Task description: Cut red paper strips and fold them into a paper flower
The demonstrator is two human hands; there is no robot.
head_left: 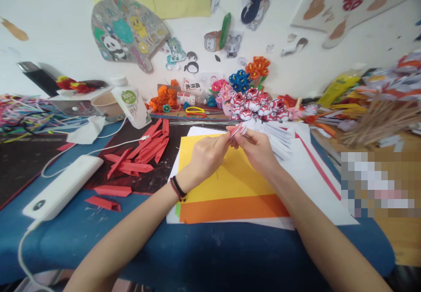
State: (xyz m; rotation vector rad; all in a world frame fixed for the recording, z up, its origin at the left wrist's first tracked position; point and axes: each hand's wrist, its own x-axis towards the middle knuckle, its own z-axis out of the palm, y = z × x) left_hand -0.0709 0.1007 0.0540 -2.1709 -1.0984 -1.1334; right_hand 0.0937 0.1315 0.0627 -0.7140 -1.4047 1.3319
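A small red-and-white folded paper flower (238, 130) is pinched between the fingertips of both hands, above the paper stack. My left hand (210, 154) has its fingers closed on the flower's left side, and a dark bracelet circles that wrist. From the right, my right hand (258, 151) grips the same flower with thumb and fingers. Part of the flower is hidden by the fingers. Beneath both hands lies a yellow paper sheet (204, 191) with an orange sheet (237, 208) showing under it. Several finished red-and-white paper flowers (253, 103) stand just beyond the hands.
Folded red paper strips (141, 151) lie left of the stack. A white power bank (64, 186) with cables sits farther left, near a white bottle (131, 103). White paper strips (276, 140) are at the right. Yellow-handled scissors (195, 110) lie behind; wooden sticks (371, 125) are far right.
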